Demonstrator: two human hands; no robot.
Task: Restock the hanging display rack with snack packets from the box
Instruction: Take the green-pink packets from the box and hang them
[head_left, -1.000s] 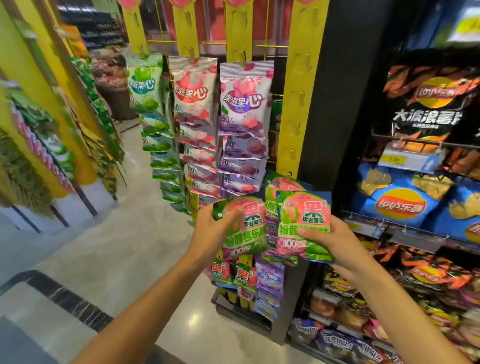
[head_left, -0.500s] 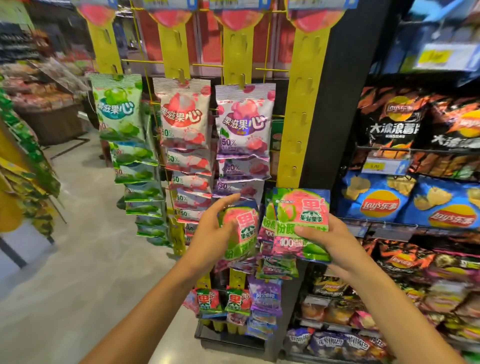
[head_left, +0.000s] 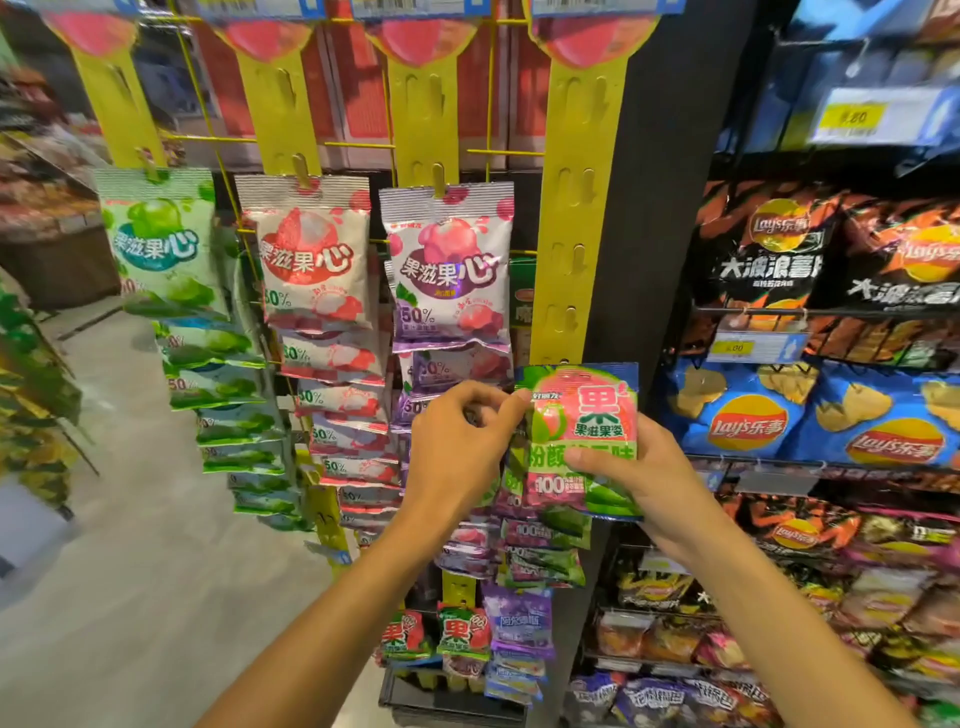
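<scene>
Right hand (head_left: 649, 483) held a pink-and-green gummy packet (head_left: 582, 441) by its lower half, thumb across the front, fingers behind. Left hand (head_left: 457, 447) sat curled at the packet's top-left corner, fingertips pinching its edge or header; exact contact unclear. The packet was just below the bare stretch of the rightmost yellow hanging strip (head_left: 576, 208), above packets already clipped lower down. Step in hand, as judged: hanging this packet on the strip. The next move likely calls for lining its header hole onto a free tab and pressing it home. No box in view. Writing: packet showed "果", "果滋果婆", "100". Hung packets to the left read "果滋果心" and "50%": green (head_left: 161, 244), red lychee (head_left: 311, 254), purple (head_left: 449, 270). Shelves on the right held blue Lay's bags (head_left: 748, 415), "Lay's乐事", and dark Lay's bags (head_left: 769, 244), "大波浪薯片".
</scene>
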